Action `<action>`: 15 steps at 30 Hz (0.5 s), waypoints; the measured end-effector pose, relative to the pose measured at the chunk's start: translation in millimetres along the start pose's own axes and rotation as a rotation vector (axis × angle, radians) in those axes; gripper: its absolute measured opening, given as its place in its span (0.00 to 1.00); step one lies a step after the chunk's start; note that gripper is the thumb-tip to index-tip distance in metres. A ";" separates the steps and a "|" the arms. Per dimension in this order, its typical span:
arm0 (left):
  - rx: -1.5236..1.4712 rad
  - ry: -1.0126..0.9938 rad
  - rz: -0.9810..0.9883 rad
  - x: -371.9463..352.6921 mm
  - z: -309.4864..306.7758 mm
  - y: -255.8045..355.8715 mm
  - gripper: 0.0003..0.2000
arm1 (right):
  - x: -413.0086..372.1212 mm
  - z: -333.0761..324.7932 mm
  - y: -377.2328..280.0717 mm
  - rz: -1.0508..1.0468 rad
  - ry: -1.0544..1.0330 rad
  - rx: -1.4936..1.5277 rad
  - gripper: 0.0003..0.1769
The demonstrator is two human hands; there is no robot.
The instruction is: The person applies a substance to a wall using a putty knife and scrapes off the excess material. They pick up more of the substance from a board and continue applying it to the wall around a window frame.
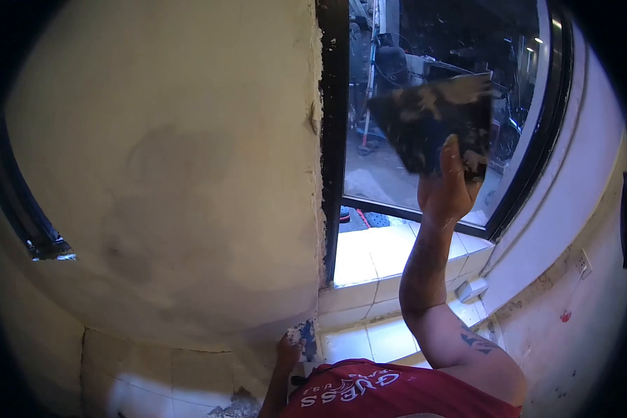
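Observation:
My right hand (453,188) is raised in front of the window, closed on a wide, dark putty knife (432,118) whose blade is smeared with pale compound. The thumb lies along the blade, which fans out upward. Low in the view, beside the wall's bottom edge, my left hand (288,350) is wrapped round a smaller bluish scraper (306,340) coated with whitish compound. The cream wall (223,83) has darker, damp-looking patches and a rough edge along the black window frame (332,139).
A tiled sill (376,251) runs below the window glass. On the right, a white box (471,289) sits near the ledge and a wall socket (584,263) is farther out. Another dark frame (28,202) stands at the far left. Rubble (240,404) lies at the bottom.

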State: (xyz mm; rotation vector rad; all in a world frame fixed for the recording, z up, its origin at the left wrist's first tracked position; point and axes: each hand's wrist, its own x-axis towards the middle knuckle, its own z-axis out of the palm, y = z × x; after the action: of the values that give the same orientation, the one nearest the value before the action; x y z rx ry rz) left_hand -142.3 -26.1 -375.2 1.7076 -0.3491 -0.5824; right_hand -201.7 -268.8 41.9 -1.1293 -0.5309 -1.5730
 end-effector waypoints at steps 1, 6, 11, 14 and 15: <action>-0.005 -0.014 0.033 -1.3 0.8 2.3 0.11 | 2.7 3.9 -0.3 -0.017 -0.004 0.039 0.21; -0.091 0.005 0.093 -0.6 3.0 -10.2 0.10 | -1.2 6.5 10.6 -0.013 0.032 0.092 0.22; -0.059 0.031 0.067 3.3 4.1 -31.8 0.09 | -8.0 -13.3 14.8 -0.139 -0.045 -0.156 0.23; -0.045 0.084 0.137 -4.8 0.6 -28.7 0.10 | -22.2 -34.9 7.1 -0.098 -0.062 -0.281 0.22; 0.024 0.192 0.293 -7.8 -2.7 -22.3 0.11 | -31.6 -43.9 3.7 -0.044 -0.090 -0.307 0.22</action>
State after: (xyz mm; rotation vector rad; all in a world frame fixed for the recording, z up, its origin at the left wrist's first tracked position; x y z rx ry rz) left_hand -149.1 -14.9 -395.1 1.6798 -0.4592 -0.1988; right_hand -216.2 -289.5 -6.0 -1.4326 -0.3834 -1.6866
